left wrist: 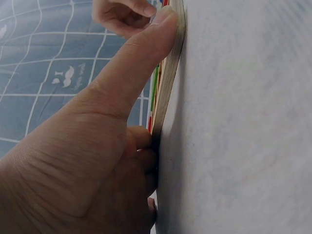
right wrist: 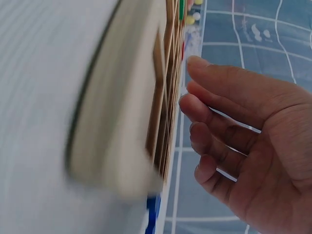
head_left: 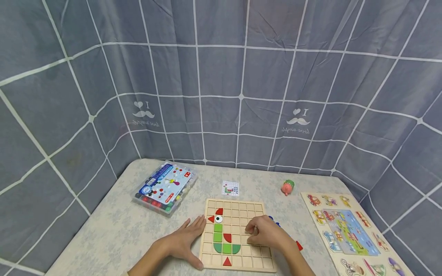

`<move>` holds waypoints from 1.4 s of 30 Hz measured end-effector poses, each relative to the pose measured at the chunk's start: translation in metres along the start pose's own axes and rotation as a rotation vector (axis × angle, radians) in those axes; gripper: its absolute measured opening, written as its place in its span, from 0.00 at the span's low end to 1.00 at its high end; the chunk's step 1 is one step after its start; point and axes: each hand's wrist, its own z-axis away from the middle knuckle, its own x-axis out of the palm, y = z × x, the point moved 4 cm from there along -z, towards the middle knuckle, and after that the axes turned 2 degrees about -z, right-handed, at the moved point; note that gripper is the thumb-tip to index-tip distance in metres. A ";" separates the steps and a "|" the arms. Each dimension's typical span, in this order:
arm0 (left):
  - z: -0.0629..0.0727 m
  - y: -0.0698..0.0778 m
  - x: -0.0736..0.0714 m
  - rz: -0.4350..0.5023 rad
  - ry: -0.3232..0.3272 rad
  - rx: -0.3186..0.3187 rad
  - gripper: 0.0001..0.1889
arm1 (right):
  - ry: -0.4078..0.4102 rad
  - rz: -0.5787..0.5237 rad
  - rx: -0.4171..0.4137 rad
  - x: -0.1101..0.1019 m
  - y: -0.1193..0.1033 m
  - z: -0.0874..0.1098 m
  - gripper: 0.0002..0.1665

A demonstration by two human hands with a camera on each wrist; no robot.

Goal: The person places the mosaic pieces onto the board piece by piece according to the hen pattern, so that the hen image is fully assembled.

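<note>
A wooden grid board (head_left: pixel 248 264) lies on the table, with flat coloured pieces making a bird-like figure on its left half. Red quarter-rounds, red triangles, a round eye piece (head_left: pixel 218 219), green squares (head_left: pixel 218 228) and green quarter-rounds (head_left: pixel 236 249) form it. My left hand (head_left: pixel 183 239) rests at the board's left edge, fingers extended and thumb by the near corner; in the left wrist view the thumb touches the board's edge. Over the right half hovers my right hand (head_left: pixel 267 232), its fingers loosely bent. In the right wrist view nothing shows between those fingers (right wrist: pixel 219 80).
Behind the board lies a small picture card (head_left: pixel 230 188). A clear plastic case (head_left: pixel 165 188) of coloured balls stands back left. Blue pieces (head_left: pixel 274 220) and a red piece (head_left: pixel 299 245) lie right of the board. Farther right are a pink-and-green toy (head_left: pixel 287 187) and a picture puzzle (head_left: pixel 348 226).
</note>
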 end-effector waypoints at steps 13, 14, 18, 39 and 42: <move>-0.001 0.000 0.001 -0.003 -0.005 -0.006 0.67 | 0.015 0.016 0.109 -0.031 0.039 0.031 0.14; -0.001 0.000 0.001 0.001 -0.004 -0.006 0.67 | 0.012 0.023 0.142 -0.035 0.042 0.034 0.13; -0.001 0.001 0.001 -0.002 -0.002 -0.005 0.67 | 0.011 0.057 0.343 -0.048 0.057 0.047 0.14; -0.001 -0.002 0.000 -0.006 0.001 -0.002 0.68 | 0.076 0.104 0.480 -0.051 0.077 0.049 0.18; -0.001 -0.003 0.001 -0.003 0.000 -0.004 0.68 | 0.068 0.078 0.500 -0.052 0.078 0.050 0.18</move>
